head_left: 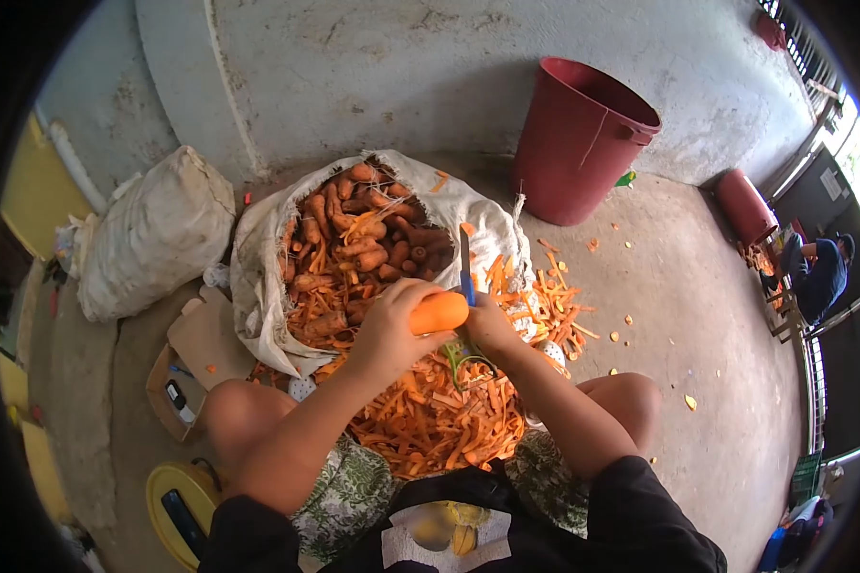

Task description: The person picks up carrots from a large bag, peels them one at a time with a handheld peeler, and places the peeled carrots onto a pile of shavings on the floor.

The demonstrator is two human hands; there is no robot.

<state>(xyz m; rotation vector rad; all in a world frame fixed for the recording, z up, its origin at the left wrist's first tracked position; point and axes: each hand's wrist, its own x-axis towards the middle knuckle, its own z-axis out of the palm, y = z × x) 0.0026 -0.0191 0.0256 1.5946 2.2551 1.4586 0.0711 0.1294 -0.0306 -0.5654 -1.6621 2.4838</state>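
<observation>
Orange carrot [440, 311] gripped in left hand [389, 332] over peel heap [440, 425], likely so scraps land there; right hand [492, 327] holds blue peeler [466, 269] pointing 12 o'clock.

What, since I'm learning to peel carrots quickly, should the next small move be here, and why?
Probably one stroke of the blue peeler along the carrot. The left hand grips the carrot by one end, its other end pointing at the right hand, which holds the peeler upright right beside it, above the heap of peelings.

The left hand [387, 329] covers one end of the carrot [441, 311]. The right hand [490, 325] hides the blue tool's [466, 267] lower end. Items in the cardboard box [177, 368] are too small to tell.
</observation>
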